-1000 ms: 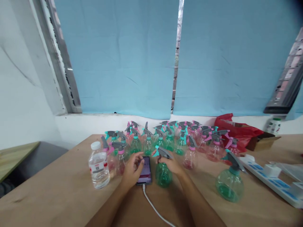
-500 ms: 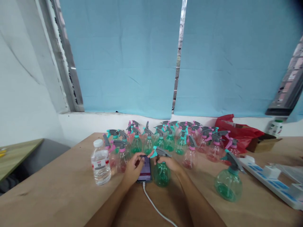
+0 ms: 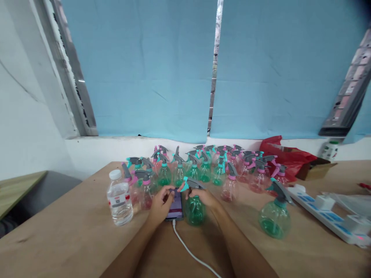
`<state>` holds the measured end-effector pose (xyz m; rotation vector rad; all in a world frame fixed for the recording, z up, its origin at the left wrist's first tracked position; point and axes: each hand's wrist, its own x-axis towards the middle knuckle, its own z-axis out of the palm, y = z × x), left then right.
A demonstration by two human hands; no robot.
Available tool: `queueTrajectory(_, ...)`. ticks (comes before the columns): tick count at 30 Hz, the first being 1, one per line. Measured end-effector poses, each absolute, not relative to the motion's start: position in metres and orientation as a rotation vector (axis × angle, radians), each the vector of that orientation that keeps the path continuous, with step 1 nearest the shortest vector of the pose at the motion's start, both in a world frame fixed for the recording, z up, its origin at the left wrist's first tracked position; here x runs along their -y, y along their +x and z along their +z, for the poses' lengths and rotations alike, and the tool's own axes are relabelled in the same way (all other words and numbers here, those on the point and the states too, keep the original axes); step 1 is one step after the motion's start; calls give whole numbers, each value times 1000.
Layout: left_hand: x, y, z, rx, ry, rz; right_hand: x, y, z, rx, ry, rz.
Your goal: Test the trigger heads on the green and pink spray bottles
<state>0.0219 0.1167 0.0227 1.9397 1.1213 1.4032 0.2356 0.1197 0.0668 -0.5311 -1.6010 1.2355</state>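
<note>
My right hand (image 3: 203, 196) is wrapped round the neck of a green spray bottle (image 3: 195, 213), just under its grey and turquoise trigger head. The bottle stands upright on the wooden table, and a finger reaches forward beside the nozzle. Left of it lies a smartphone (image 3: 176, 211) with a lit screen and a white cable (image 3: 185, 247) plugged into its lower end. My left hand (image 3: 160, 204) is at the phone's left edge, fingers bent and a gap between thumb and forefinger. Its fingertips are over the upper part of the screen; whether they touch it I cannot tell.
Several pink and green spray bottles (image 3: 164, 175) stand in rows behind my hands. A clear water bottle (image 3: 120, 204) is on the left. To the right are another green spray bottle (image 3: 274, 220), a power strip (image 3: 321, 216) and a red plastic bag (image 3: 285, 160) by a cardboard box.
The whole view has shifted slightly, so everything sits a little further left and higher. Both hands keep their places at the phone and the green spray bottle.
</note>
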Motion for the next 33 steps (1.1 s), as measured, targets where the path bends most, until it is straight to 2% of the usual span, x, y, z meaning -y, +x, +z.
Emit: queueTrajectory(33, -110, 23, 22, -1147, 1986, 1324, -119, 228, 58, 1540, -627, 1217)
